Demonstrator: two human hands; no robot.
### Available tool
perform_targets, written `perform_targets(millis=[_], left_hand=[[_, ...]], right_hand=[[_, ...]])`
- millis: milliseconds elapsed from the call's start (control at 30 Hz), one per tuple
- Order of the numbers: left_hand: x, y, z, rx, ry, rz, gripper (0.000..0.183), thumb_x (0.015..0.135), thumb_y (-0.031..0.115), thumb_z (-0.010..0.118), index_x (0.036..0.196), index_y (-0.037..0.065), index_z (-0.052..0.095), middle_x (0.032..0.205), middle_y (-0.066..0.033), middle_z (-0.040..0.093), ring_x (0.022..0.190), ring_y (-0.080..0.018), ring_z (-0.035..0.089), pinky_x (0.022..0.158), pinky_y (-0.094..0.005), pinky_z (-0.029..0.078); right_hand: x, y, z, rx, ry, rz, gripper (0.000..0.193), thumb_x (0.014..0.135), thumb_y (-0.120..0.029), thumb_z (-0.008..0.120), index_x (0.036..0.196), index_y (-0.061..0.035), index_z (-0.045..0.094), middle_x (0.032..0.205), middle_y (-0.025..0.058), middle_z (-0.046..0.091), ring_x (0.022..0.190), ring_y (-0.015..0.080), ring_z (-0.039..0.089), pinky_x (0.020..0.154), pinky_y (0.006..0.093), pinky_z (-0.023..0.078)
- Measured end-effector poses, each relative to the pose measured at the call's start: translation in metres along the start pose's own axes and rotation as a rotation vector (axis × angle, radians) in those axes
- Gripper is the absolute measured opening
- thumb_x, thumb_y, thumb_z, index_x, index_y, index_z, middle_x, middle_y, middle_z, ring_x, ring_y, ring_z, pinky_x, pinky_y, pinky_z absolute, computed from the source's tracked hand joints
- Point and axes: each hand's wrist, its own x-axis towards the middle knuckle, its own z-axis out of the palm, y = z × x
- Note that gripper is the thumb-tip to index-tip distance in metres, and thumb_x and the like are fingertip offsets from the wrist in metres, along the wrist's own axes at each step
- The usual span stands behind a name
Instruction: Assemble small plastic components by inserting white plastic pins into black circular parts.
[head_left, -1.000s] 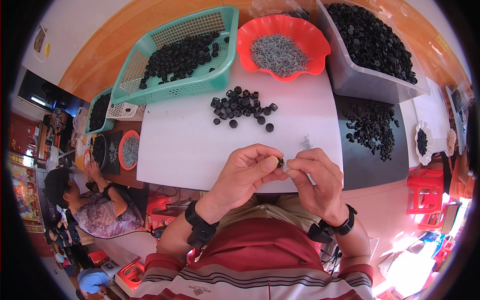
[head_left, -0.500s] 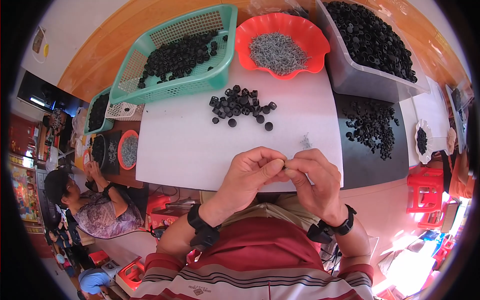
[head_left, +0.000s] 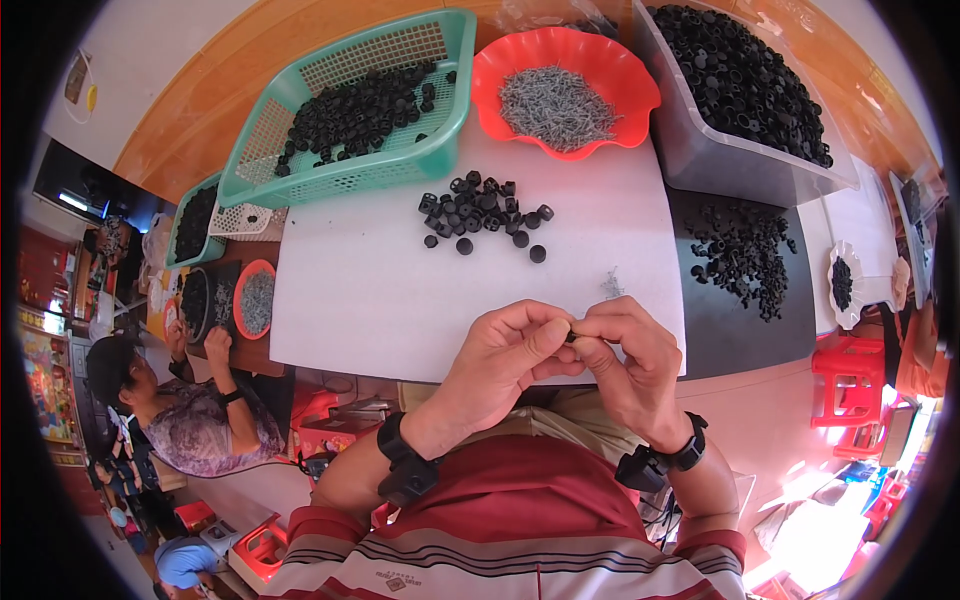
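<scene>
Spread before you is the white sheet [head_left: 350, 300], the broadest thing on the table. At its far left sits the green basket [head_left: 400, 166], partly filled with black parts [head_left: 360, 115]; at the far right stands the see-through bin [head_left: 760, 172], heaped with black pieces [head_left: 740, 75]. Below that bin, to the right of the sheet, the dark board [head_left: 740, 345] carries a loose scatter of small black bits [head_left: 745, 265]. Between basket and bin rests the wavy-edged red bowl [head_left: 637, 90], with a mound of grey screws [head_left: 555, 105] inside. Your left hand [head_left: 505, 355] and right hand [head_left: 640, 355] meet over the near edge of the sheet, right of its middle. Beyond them, a cluster of black caps [head_left: 485, 210] lies on the sheet, and a few loose screws [head_left: 612, 284] lie just past your right fingers. Smallest is the little dark part [head_left: 571, 338], mostly covered by your fingertips: your left thumb and fingers grasp it, while your right thumb and forefinger pinch close against it, and you cannot tell what lies between them.
</scene>
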Motion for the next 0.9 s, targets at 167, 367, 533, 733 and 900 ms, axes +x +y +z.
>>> perform_targets(millis=[167,367,533,733,900], left_hand=[[-0.0007,0.0011,0.0018,0.098,0.028,0.034,0.023,0.105,0.021,0.063,0.117,0.001,0.065,0.105,-0.0098,0.072,0.095,-0.0171,0.073,0.092,-0.0374,0.063],[0.0006,0.0015,0.0010,0.159,0.018,0.050,0.021,0.105,0.019,0.063,0.116,0.001,0.066,0.107,-0.0102,0.072,0.097,-0.0170,0.073,0.093,-0.0378,0.063],[-0.0004,0.0014,0.0020,0.119,0.020,0.048,0.017,0.106,0.017,0.062,0.112,0.002,0.066,0.106,-0.0086,0.071,0.099,-0.0162,0.071,0.091,-0.0350,0.062],[0.0020,0.0030,0.0063,0.038,-0.006,0.010,0.015,0.106,0.017,0.063,0.110,0.003,0.065,0.106,-0.0076,0.070,0.100,-0.0154,0.069,0.092,-0.0324,0.060],[0.0038,0.0029,0.0048,0.022,-0.014,0.000,0.015,0.106,0.017,0.062,0.110,0.003,0.065,0.106,-0.0069,0.069,0.100,-0.0145,0.069,0.093,-0.0323,0.060]], right_hand=[[0.0006,0.0007,-0.0011,0.013,0.002,0.042,0.012,0.093,0.003,0.071,0.105,0.0005,0.071,0.094,0.0118,0.068,0.079,0.0201,0.067,0.070,0.0300,0.055],[0.0014,0.0022,-0.0017,-0.101,0.021,-0.058,0.019,0.092,0.001,0.073,0.111,0.0000,0.072,0.096,0.0122,0.068,0.076,0.0208,0.066,0.066,0.0298,0.055],[0.0006,0.0011,-0.0043,-0.167,-0.007,-0.125,0.034,0.086,-0.002,0.080,0.119,-0.0015,0.071,0.099,0.0112,0.067,0.072,0.0192,0.066,0.061,0.0294,0.054],[-0.0003,0.0067,-0.0006,-0.195,0.031,-0.162,0.041,0.081,0.000,0.084,0.121,-0.0017,0.070,0.101,0.0106,0.067,0.073,0.0177,0.068,0.061,0.0288,0.055],[0.0007,0.0072,-0.0011,-0.193,0.026,-0.159,0.042,0.082,0.000,0.083,0.122,-0.0016,0.069,0.103,0.0111,0.067,0.073,0.0187,0.068,0.061,0.0297,0.057]])
